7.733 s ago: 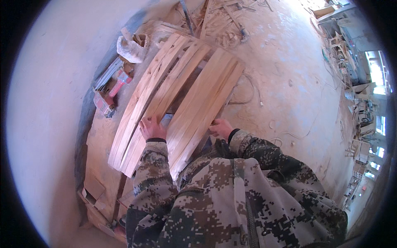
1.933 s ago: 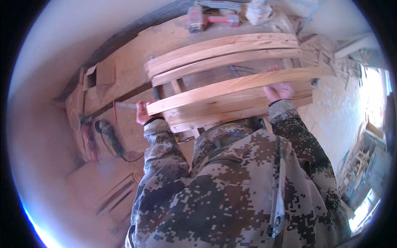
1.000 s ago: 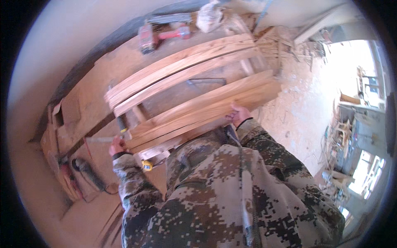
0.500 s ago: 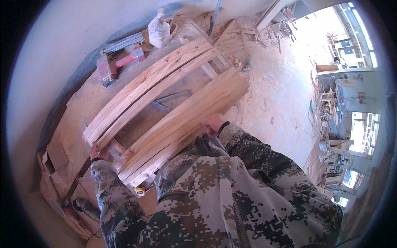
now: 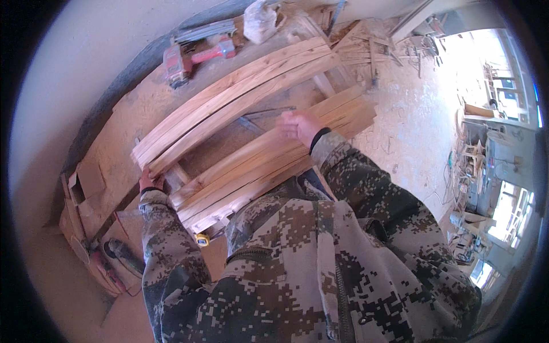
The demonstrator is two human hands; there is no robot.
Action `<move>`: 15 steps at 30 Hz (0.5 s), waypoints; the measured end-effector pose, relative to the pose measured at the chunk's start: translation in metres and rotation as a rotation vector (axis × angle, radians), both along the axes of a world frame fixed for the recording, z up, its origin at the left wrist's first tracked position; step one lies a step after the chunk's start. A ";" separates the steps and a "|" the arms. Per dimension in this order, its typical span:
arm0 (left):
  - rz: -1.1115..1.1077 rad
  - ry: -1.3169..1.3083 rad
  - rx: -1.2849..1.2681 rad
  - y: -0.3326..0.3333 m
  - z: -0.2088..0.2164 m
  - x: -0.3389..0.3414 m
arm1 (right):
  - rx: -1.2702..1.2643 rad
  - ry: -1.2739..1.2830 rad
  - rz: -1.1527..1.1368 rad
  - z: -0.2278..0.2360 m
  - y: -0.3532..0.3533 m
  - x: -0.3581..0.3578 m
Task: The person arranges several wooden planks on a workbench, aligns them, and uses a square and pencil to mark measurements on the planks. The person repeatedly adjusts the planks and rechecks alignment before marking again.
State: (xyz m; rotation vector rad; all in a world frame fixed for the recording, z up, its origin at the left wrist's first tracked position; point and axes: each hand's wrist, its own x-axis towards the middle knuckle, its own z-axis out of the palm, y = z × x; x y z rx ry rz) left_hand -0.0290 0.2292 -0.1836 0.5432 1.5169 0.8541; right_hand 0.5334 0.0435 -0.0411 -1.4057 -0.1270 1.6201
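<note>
My left hand (image 5: 150, 182) grips the near end of the far stack of planks (image 5: 229, 100), fingers wrapped on the lowest board where it meets a short crosspiece (image 5: 182, 174). My right hand (image 5: 300, 126) rests on top of the near stack of planks (image 5: 269, 166), about midway along it, fingers curled loosely over the upper edge; I cannot tell whether it is really squeezing the wood or just lying on it. Both camouflage sleeves (image 5: 366, 188) come up from the bottom of the view.

The two stacks run side by side, slanting from lower left to upper right, with a gap between them where a dusty workbench (image 5: 126, 123) shows through. The stacks sit on that bench, held apart by the crosspieces.

Just below the near stack, close to my chest, lies a small yellow tape measure (image 5: 201, 239). Beyond the far stack sit a red power tool (image 5: 191, 55) and a crumpled white bag (image 5: 258, 20). At the bench's left end stand a few small wood offcuts (image 5: 80, 183), and a grinder (image 5: 123, 254) lies lower down. To the right spreads a sawdust-covered floor (image 5: 412, 103).
</note>
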 end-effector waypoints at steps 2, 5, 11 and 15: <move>-0.058 0.226 0.127 -0.009 0.020 0.006 | -0.035 0.045 -0.112 -0.002 0.017 0.007; -0.104 0.126 0.136 -0.012 0.056 0.007 | -0.059 0.146 -0.244 -0.001 0.042 0.017; 0.118 -0.324 0.254 -0.060 0.139 0.013 | 0.011 0.385 -0.663 0.006 0.070 0.011; -0.125 -0.251 0.427 -0.102 0.182 0.013 | 0.231 0.567 -0.937 0.014 0.068 0.003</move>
